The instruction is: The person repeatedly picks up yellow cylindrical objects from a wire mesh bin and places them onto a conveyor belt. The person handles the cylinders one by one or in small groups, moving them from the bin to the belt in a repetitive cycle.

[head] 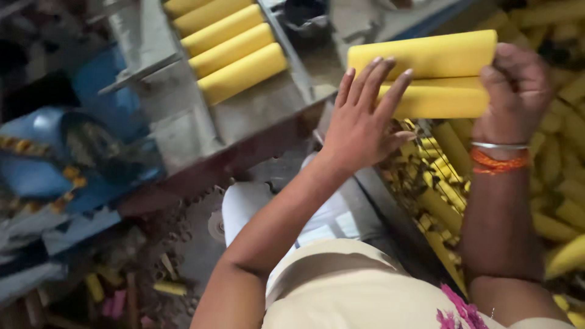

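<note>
Two yellow foam cylinders [426, 58] lie side by side in the air at the upper right. My right hand [518, 85] grips their right ends, with a metal bangle and an orange thread on the wrist. My left hand [362, 119] lies flat against their left half, fingers spread and straight. A row of several more yellow foam cylinders [234, 45] rests on a slanted grey metal chute [256, 116] at the upper left of centre.
A heap of yellow cylinders [567, 158] fills a wire crate at the right. A blue machine body [55, 164] stands at the left. Scraps and short yellow and pink offcuts [122, 292] litter the floor at the lower left. My lap fills the bottom.
</note>
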